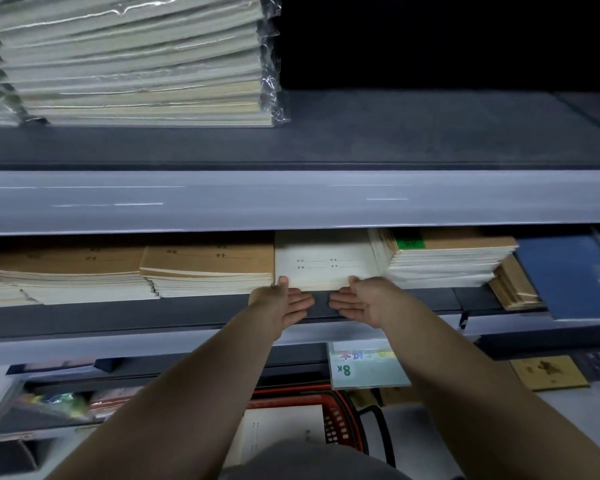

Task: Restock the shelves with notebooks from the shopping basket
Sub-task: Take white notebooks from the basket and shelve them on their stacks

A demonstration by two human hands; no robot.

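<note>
Dim light comes from the front; the recess behind the upper shelf (395, 133) falls to black. Glare streaks the plastic-wrapped stacks (129, 57). Wide-angle distortion bends straight lines near the edges, and the basket (340, 420) below looks soft.

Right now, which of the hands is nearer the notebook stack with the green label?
Right. The right hand touches the near edge of the white notebooks, just beside the green-labelled stack; the left hand touches that edge farther left.

A shop with long grey shelves (430, 133), piles of notebooks (208, 271) and a red shopping basket (342, 427) below.
</note>
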